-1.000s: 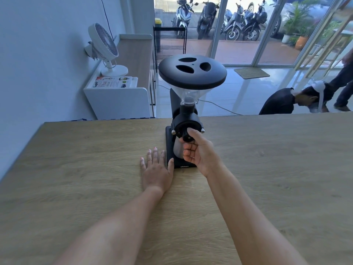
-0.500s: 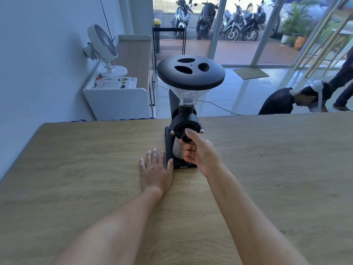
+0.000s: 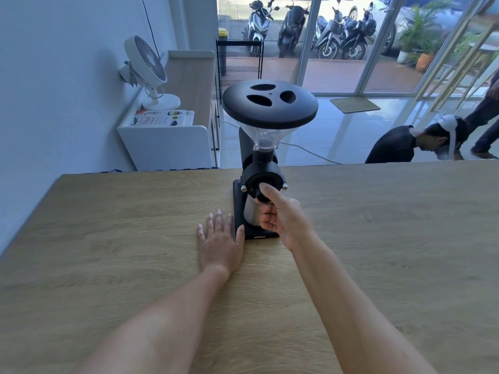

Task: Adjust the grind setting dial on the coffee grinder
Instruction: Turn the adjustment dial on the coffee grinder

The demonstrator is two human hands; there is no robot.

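Two hands: right hand [image 3: 286,221] pinches grinder dial [image 3: 260,184], left hand [image 3: 220,242] flat (fingers spread) on wooden table [image 3: 108,252].

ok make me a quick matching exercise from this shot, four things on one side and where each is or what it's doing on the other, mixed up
Things:
1. left hand
2. right hand
3. hopper lid
4. white fan

States or places:
A. on the white cabinet by the wall
B. flat on the table, thumb against the grinder base
C. on top of the grinder, black with three openings
D. grip closed on the grind dial at the front of the grinder

Pairs: 1-B, 2-D, 3-C, 4-A
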